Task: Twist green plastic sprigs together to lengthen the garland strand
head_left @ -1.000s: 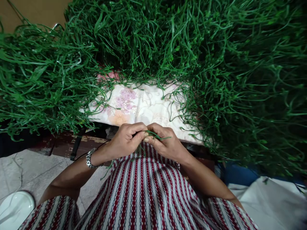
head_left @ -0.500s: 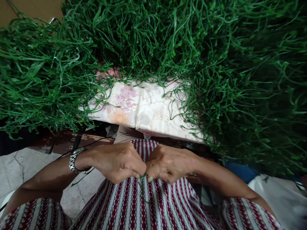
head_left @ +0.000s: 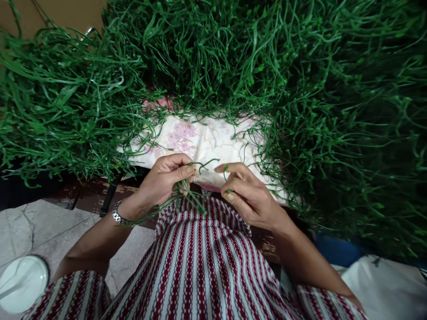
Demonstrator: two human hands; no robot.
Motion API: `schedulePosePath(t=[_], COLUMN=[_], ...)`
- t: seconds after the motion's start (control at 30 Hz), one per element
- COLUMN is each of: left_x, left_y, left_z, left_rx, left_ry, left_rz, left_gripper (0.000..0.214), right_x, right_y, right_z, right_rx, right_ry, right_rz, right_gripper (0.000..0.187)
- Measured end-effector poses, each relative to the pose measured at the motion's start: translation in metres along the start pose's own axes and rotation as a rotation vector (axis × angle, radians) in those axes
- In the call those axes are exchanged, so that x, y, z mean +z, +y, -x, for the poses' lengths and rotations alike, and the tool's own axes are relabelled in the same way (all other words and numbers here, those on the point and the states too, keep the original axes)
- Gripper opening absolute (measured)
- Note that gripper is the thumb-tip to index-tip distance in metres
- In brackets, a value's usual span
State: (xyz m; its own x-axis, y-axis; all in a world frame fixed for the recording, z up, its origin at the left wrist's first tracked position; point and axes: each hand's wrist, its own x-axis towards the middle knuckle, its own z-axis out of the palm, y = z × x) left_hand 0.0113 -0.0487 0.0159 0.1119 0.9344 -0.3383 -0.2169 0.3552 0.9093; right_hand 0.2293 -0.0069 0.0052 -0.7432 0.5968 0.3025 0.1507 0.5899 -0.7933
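Note:
My left hand [head_left: 171, 175], with a metal-band watch at the wrist, is closed on a few thin green stems [head_left: 195, 200]. Their ends hang below the fingers, and one curls out past the thumb tip. My right hand [head_left: 248, 193] is a short gap away to the right. A small green stem piece [head_left: 226, 173] shows at its bent fingers, with another green bit by the thumb; the index finger points left. Both hands are over the near edge of a flower-printed cloth [head_left: 216, 138], above my striped garment.
Large heaps of green stems [head_left: 207, 58] cover the back, left [head_left: 66, 111] and right [head_left: 350, 133]. A round white lid or container [head_left: 23, 284] is on the floor at lower left. A pale bag-like sheet [head_left: 383, 284] and something blue [head_left: 335, 249] sit at lower right.
My hands were pressed together low at my lap. They have risen toward the cloth and moved apart, and the stems in my left hand now show more.

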Motion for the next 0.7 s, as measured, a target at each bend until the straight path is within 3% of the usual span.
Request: schedulePosePath(t=[0.17,0.3,0.43,0.57,0.7], left_x=[0.008,0.013,0.021,0.026,0.027], left_y=[-0.008,-0.014,-0.018,-0.018,-0.021], left_z=[-0.009,-0.01,-0.009,-0.006,-0.004], left_rx=[0.104,0.219,0.233,0.198,0.195], left_ry=[0.025,0.081,0.067,0.054,0.098], left_rz=[0.119,0.139,0.163,0.191,0.207], left_gripper=[0.017,0.009,0.006,0.01,0.013], right_x=[0.014,0.024,0.04,0.051,0.053], right_y=[-0.006,-0.008,-0.006,-0.004,-0.007], right_z=[-0.001,-0.005,-0.011,-0.014,-0.013], right_rx=[0.085,0.18,0.274,0.252,0.194], right_ry=[0.062,0.11,0.131,0.099,0.19], right_rz=[0.142,-0.058,-0.293,-0.372,-0.221], right_gripper=[0.009,0.012,0.013,0.014,0.01])
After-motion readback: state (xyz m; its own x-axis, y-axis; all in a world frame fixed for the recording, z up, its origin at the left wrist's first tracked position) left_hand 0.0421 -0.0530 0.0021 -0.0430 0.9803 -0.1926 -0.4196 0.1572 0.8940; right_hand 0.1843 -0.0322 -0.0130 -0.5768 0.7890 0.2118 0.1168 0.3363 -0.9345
